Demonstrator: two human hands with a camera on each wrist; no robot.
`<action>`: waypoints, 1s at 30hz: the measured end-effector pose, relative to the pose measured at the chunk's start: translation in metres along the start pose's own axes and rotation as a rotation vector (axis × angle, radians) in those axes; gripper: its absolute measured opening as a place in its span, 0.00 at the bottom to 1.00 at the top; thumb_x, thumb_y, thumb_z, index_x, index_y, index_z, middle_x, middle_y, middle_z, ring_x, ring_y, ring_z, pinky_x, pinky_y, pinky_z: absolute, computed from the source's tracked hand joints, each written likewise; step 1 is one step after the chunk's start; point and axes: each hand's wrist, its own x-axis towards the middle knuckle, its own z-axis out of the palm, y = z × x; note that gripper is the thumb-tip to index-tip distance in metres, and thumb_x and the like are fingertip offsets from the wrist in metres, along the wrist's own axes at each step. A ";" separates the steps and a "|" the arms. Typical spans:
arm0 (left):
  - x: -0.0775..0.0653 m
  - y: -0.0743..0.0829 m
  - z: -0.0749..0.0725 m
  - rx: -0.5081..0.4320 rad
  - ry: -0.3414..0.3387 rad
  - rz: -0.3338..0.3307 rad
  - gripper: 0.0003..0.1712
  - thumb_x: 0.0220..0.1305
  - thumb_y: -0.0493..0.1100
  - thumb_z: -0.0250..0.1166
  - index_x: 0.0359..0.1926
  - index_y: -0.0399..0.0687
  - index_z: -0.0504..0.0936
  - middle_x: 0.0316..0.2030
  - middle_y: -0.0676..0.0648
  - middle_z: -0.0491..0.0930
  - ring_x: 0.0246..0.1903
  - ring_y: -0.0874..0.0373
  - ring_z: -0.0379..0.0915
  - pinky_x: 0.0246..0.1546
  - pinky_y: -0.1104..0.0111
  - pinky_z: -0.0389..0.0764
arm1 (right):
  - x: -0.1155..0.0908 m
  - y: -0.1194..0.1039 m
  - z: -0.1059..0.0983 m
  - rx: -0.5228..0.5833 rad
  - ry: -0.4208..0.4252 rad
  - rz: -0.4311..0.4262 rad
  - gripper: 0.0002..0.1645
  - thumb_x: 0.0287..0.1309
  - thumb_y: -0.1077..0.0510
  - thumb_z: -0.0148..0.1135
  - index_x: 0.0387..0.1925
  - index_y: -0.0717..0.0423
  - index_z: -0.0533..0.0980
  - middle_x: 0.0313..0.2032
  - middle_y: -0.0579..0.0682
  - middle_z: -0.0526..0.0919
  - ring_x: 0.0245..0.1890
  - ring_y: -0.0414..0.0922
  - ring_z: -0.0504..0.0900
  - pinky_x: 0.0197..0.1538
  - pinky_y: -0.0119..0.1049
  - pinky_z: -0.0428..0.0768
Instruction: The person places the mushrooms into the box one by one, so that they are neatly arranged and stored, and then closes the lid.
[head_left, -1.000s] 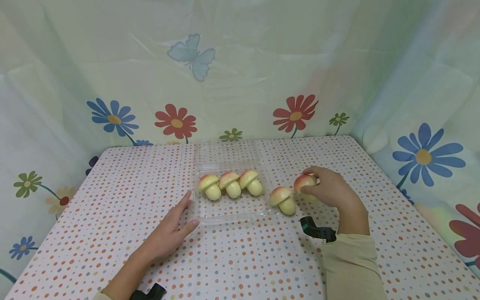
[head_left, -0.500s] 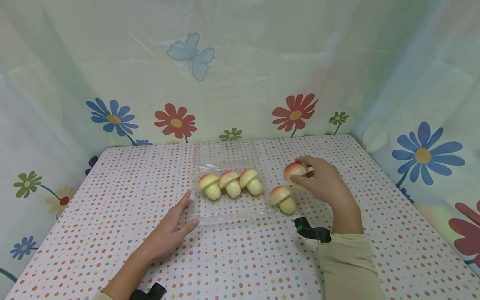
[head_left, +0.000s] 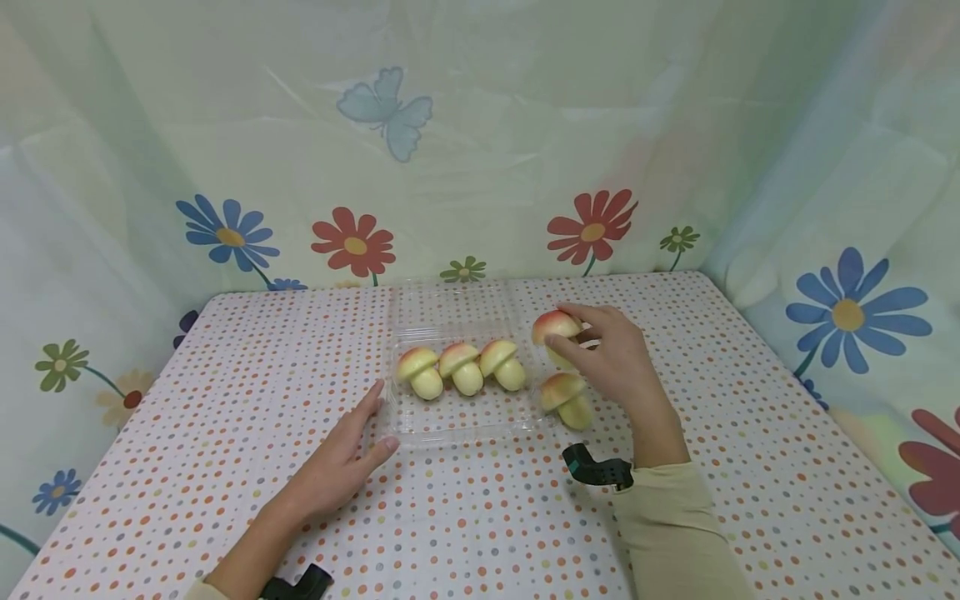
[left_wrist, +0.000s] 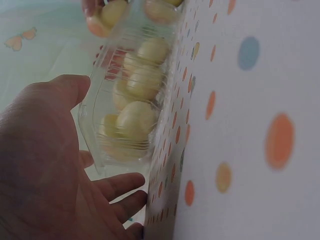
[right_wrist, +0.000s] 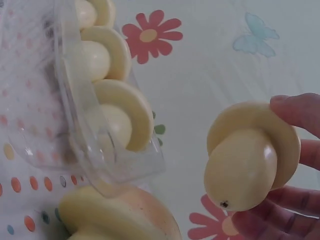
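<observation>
My right hand point(head_left: 617, 353) pinches a toy mushroom point(right_wrist: 245, 167) by its red-and-yellow cap, raised just right of a clear plastic box point(head_left: 457, 427). Three similar mushrooms lie in a row along the back of the box, the middle one point(head_left: 461, 368) between its neighbours. Another mushroom point(head_left: 567, 400) rests on the table against the box's right side, below my right hand. At the box's left side my left hand point(head_left: 333, 467) is spread, thumb near the front corner and fingertips at the left wall. In the left wrist view its thumb point(left_wrist: 75, 89) overlaps the box's edge.
The box's clear lid point(head_left: 450, 304) is folded back toward the rear of the table. A dotted cloth covers the table point(head_left: 480, 525). Flower-printed curtains point(head_left: 480, 167) stand behind and on both sides. Dark wrist cameras point(head_left: 597, 468) jut out beside each forearm.
My right hand has carried the mushroom left and slightly back, from beyond the loose mushroom to near the box's right edge. The left hand and the box have stayed put.
</observation>
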 end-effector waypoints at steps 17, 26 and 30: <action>0.001 -0.002 0.000 -0.006 -0.003 -0.011 0.47 0.78 0.56 0.57 0.84 0.53 0.42 0.77 0.34 0.60 0.79 0.36 0.52 0.76 0.35 0.53 | 0.003 -0.015 0.028 0.096 0.032 -0.033 0.32 0.65 0.46 0.71 0.67 0.51 0.78 0.55 0.58 0.81 0.46 0.54 0.88 0.44 0.46 0.87; 0.000 -0.001 0.001 -0.011 -0.007 -0.017 0.47 0.78 0.56 0.57 0.85 0.54 0.41 0.78 0.34 0.60 0.79 0.36 0.51 0.76 0.35 0.52 | 0.001 -0.025 0.042 0.093 0.002 -0.079 0.31 0.63 0.47 0.72 0.65 0.52 0.79 0.53 0.58 0.82 0.45 0.53 0.88 0.44 0.45 0.87; 0.000 -0.001 0.001 -0.012 -0.004 -0.009 0.47 0.78 0.56 0.57 0.84 0.52 0.42 0.77 0.34 0.60 0.79 0.36 0.51 0.76 0.35 0.52 | -0.001 -0.030 0.048 0.098 -0.021 -0.097 0.31 0.62 0.47 0.73 0.65 0.53 0.79 0.51 0.57 0.82 0.44 0.52 0.88 0.43 0.44 0.86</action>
